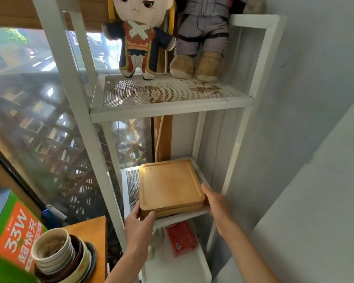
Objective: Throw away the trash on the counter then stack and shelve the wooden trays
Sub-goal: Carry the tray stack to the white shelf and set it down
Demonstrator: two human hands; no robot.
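The stacked wooden trays (171,185) sit on the white rack's (164,113) middle shelf. The left hand (138,225) grips their near corner. The right hand (216,203) clasps their right edge.

A small café or eatery corner: used bowls (57,256) stacked left of the left hand (138,225), plush dolls (139,37) on the white shelf (168,111) above it.
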